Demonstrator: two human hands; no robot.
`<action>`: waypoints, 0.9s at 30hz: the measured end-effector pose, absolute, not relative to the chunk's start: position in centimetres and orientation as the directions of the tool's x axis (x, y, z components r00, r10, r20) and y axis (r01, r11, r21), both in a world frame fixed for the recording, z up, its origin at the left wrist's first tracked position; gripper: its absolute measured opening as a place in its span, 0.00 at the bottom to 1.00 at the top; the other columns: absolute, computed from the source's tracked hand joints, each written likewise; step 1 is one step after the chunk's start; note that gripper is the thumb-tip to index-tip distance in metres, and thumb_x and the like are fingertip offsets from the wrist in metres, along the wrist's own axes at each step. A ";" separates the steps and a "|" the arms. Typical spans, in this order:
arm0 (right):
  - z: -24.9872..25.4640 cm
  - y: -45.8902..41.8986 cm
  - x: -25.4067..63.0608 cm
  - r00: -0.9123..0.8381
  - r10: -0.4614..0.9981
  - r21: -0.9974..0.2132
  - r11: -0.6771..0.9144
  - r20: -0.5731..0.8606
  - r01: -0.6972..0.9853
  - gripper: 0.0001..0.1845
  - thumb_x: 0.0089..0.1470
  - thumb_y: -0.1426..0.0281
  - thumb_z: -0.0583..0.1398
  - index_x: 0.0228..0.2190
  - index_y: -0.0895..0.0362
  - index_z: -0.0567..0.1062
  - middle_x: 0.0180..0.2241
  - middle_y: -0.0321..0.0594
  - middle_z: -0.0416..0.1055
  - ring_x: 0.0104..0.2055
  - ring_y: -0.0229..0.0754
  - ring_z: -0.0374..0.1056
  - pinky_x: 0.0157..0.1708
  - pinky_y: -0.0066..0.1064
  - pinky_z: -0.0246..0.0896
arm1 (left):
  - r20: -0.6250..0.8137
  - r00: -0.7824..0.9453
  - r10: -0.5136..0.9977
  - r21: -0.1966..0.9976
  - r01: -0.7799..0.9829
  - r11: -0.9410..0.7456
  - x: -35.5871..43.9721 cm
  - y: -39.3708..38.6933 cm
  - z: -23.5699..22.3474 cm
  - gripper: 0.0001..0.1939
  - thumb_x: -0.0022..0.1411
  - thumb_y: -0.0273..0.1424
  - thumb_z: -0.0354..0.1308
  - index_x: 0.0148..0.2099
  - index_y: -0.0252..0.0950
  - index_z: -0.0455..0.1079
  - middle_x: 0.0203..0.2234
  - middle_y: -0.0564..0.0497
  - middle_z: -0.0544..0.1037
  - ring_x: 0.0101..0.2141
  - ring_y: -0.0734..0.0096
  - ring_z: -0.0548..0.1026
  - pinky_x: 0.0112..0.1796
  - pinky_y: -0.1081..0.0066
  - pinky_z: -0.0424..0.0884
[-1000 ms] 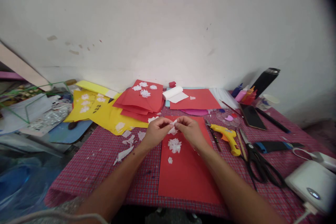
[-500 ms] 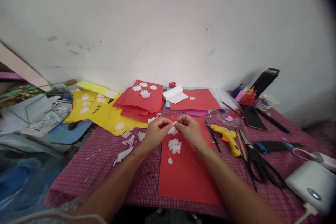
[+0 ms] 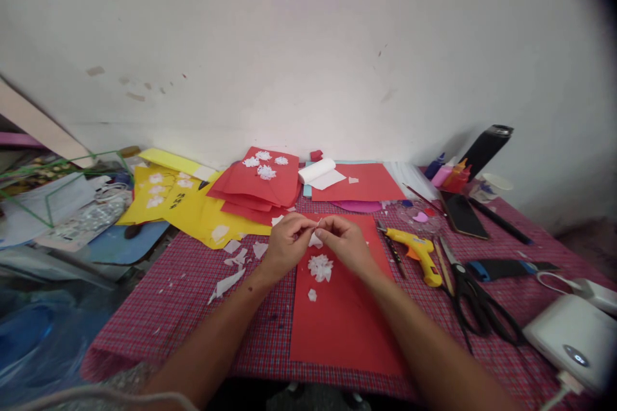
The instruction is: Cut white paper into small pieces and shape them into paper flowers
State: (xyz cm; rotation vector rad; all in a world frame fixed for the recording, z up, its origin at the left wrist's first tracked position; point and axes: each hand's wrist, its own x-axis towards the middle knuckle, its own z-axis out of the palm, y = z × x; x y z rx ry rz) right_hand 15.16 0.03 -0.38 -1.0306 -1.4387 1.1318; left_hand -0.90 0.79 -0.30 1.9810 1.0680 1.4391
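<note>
Your right hand (image 3: 348, 245) shifts closer to left hand (image 3: 289, 245); grip of both pinches white paper (image 3: 315, 241) over red sheet (image 3: 347, 327), just beyond flower (image 3: 321, 268). Less paper shows now; shaping seems unfinished.

Small white paper (image 3: 315, 242) pinched over a red sheet (image 3: 347, 327)

Your left hand (image 3: 288, 242) and right hand (image 3: 344, 245) meet at the fingertips around the small white paper. Below them on the red sheet you have a ruffled white flower (image 3: 321, 268) and a smaller white piece (image 3: 312, 295). To your left, paper scraps (image 3: 227, 284) lie on the checked tablecloth (image 3: 193, 308); to your right, a yellow glue gun (image 3: 419, 250) and black scissors (image 3: 470, 295). Farther off, a white paper roll (image 3: 317, 171) lies beside a red stack (image 3: 270, 191) bearing four white flowers (image 3: 266, 171).
</note>
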 end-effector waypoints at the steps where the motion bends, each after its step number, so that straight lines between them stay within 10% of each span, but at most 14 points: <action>1: -0.4 0.1 15.1 -0.140 0.972 -0.980 0.195 0.188 0.038 0.10 0.50 0.62 0.63 0.26 0.55 0.70 0.23 0.33 0.65 0.26 0.37 0.59 0.26 0.28 0.54 | 0.578 0.152 0.802 0.739 0.321 -0.593 -0.9 0.8 -0.4 0.07 0.61 0.28 0.58 0.36 0.41 0.77 0.31 0.49 0.77 0.35 0.66 0.73 0.39 0.67 0.67; 27: 0.0 0.0 15.5 -0.160 0.980 -0.993 0.114 0.119 -0.036 0.10 0.51 0.64 0.63 0.24 0.56 0.71 0.20 0.32 0.65 0.23 0.35 0.58 0.24 0.27 0.52 | 0.623 0.217 0.752 0.653 0.385 -0.652 -1.2 1.0 -0.9 0.10 0.62 0.25 0.56 0.40 0.41 0.77 0.33 0.48 0.77 0.36 0.67 0.73 0.40 0.68 0.66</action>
